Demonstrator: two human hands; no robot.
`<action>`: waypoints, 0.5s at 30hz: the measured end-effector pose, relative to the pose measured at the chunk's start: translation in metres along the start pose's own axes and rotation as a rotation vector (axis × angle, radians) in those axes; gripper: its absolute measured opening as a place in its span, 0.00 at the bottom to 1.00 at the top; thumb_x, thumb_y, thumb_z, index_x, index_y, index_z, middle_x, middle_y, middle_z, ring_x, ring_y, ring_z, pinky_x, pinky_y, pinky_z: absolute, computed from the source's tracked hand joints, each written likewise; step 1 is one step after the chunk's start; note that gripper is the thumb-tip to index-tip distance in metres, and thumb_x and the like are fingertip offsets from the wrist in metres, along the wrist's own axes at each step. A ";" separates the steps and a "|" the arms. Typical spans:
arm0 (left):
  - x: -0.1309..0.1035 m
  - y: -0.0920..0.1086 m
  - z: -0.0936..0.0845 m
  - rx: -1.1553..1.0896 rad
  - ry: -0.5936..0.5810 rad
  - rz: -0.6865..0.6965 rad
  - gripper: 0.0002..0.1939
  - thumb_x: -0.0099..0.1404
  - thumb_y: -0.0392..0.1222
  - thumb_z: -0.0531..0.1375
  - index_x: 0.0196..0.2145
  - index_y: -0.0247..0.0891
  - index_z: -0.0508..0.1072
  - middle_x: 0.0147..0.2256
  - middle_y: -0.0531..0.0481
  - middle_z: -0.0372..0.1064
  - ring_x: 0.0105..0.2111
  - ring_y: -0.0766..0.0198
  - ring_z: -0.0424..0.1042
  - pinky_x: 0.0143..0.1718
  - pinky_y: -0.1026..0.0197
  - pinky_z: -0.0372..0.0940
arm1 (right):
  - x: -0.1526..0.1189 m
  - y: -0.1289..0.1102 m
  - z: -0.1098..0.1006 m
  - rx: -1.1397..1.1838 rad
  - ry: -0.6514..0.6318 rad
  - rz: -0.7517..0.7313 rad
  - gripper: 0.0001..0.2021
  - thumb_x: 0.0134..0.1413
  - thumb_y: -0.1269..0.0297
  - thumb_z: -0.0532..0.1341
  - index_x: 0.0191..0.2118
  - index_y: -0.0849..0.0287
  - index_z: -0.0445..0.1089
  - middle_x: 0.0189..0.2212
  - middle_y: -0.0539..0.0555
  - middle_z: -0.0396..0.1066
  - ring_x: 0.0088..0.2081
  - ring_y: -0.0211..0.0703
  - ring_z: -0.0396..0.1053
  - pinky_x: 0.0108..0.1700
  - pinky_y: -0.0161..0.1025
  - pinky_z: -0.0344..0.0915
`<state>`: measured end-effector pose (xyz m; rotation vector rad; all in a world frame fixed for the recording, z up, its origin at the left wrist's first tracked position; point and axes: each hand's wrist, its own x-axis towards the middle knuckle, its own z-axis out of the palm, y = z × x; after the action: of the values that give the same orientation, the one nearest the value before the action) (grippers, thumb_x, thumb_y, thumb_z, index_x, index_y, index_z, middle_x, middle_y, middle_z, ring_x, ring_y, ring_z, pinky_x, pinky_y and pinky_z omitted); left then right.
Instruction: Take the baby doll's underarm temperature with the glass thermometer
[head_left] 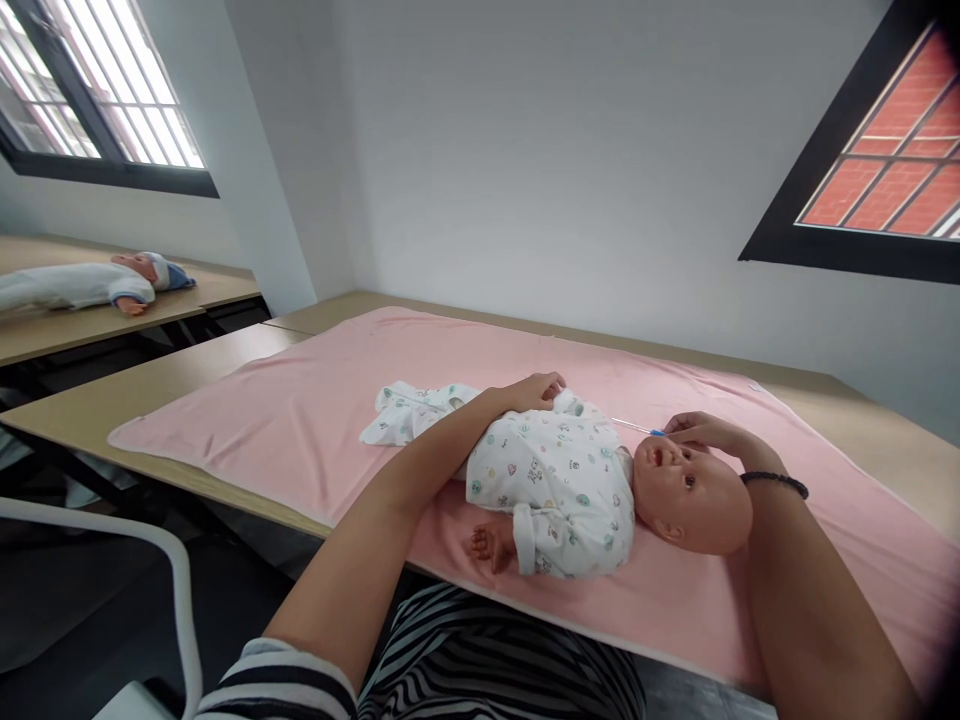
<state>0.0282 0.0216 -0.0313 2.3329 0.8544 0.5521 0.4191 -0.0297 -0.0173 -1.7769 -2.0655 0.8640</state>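
A baby doll (551,475) in a white printed outfit lies on its back on a pink blanket (300,430), its head toward the right. Over its body reaches my left hand (534,391), fingers curled at the cuff of the doll's far sleeve (571,403). Beyond the doll's head, my right hand (701,430) is closed around the blue end of a thin, thermometer-like stick (634,427). The stick's other end points left toward the doll's far shoulder. The fingertips of my right hand are partly hidden behind the doll's head.
Beneath the blanket is a wooden table (225,365) standing against a white wall (555,180). A second doll (82,285) in white with a blue cap lies on another table at the left. A white curved tube (180,580) rises at the lower left.
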 end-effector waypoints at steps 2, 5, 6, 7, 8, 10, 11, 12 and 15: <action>0.001 -0.002 0.000 -0.010 0.003 0.005 0.27 0.56 0.37 0.62 0.54 0.42 0.64 0.45 0.46 0.72 0.43 0.56 0.73 0.42 0.56 0.67 | -0.003 -0.001 -0.003 0.039 -0.048 0.011 0.13 0.40 0.53 0.71 0.27 0.56 0.73 0.31 0.56 0.77 0.34 0.50 0.73 0.37 0.42 0.70; 0.002 -0.004 0.002 -0.004 0.026 -0.026 0.27 0.55 0.35 0.61 0.54 0.41 0.65 0.47 0.45 0.72 0.44 0.56 0.73 0.41 0.57 0.68 | -0.005 -0.002 -0.006 0.082 -0.098 0.020 0.14 0.40 0.51 0.70 0.29 0.56 0.73 0.31 0.55 0.76 0.34 0.48 0.72 0.37 0.41 0.69; 0.002 -0.005 0.003 0.005 0.044 -0.043 0.28 0.55 0.33 0.61 0.53 0.41 0.65 0.48 0.45 0.72 0.44 0.56 0.73 0.41 0.57 0.69 | -0.005 -0.002 -0.006 0.092 -0.112 0.020 0.14 0.40 0.51 0.69 0.29 0.56 0.73 0.31 0.55 0.76 0.34 0.48 0.72 0.36 0.41 0.68; 0.002 -0.006 0.003 0.015 0.065 -0.059 0.28 0.54 0.32 0.61 0.53 0.41 0.65 0.49 0.44 0.71 0.45 0.56 0.73 0.41 0.58 0.69 | -0.004 -0.002 -0.007 0.100 -0.125 0.020 0.15 0.40 0.51 0.69 0.30 0.56 0.74 0.32 0.55 0.76 0.35 0.48 0.72 0.36 0.40 0.68; 0.002 -0.007 0.004 0.026 0.085 -0.076 0.29 0.53 0.31 0.61 0.53 0.40 0.65 0.49 0.44 0.71 0.45 0.56 0.74 0.41 0.58 0.69 | -0.003 -0.001 -0.008 0.106 -0.135 0.019 0.15 0.40 0.51 0.69 0.31 0.56 0.74 0.32 0.55 0.76 0.35 0.48 0.72 0.37 0.40 0.68; 0.004 -0.010 0.004 0.045 0.122 -0.110 0.30 0.52 0.29 0.60 0.54 0.39 0.64 0.49 0.43 0.72 0.44 0.56 0.74 0.40 0.58 0.70 | 0.000 0.001 -0.009 0.112 -0.149 0.022 0.15 0.40 0.52 0.70 0.32 0.57 0.75 0.33 0.56 0.76 0.36 0.47 0.71 0.37 0.40 0.67; 0.004 -0.011 0.004 0.057 0.145 -0.131 0.29 0.52 0.29 0.61 0.53 0.38 0.64 0.49 0.42 0.71 0.44 0.55 0.74 0.41 0.57 0.70 | 0.002 0.004 -0.009 0.114 -0.153 0.024 0.15 0.41 0.52 0.70 0.32 0.57 0.75 0.33 0.55 0.75 0.36 0.47 0.71 0.37 0.39 0.66; 0.005 -0.012 0.004 0.073 0.174 -0.154 0.29 0.52 0.29 0.61 0.53 0.38 0.64 0.50 0.40 0.71 0.44 0.54 0.74 0.41 0.56 0.70 | 0.004 0.006 -0.009 0.115 -0.155 0.026 0.15 0.41 0.52 0.70 0.32 0.57 0.75 0.33 0.55 0.75 0.36 0.46 0.70 0.36 0.39 0.66; 0.007 -0.016 0.003 0.124 0.261 -0.212 0.25 0.53 0.31 0.63 0.49 0.37 0.66 0.51 0.38 0.70 0.47 0.52 0.73 0.45 0.54 0.70 | 0.011 0.016 -0.010 0.119 -0.160 0.031 0.16 0.42 0.51 0.70 0.32 0.58 0.76 0.32 0.55 0.75 0.35 0.45 0.69 0.36 0.39 0.65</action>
<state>0.0280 0.0353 -0.0428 2.2719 1.2724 0.7397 0.4355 -0.0155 -0.0212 -1.7316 -2.0392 1.1468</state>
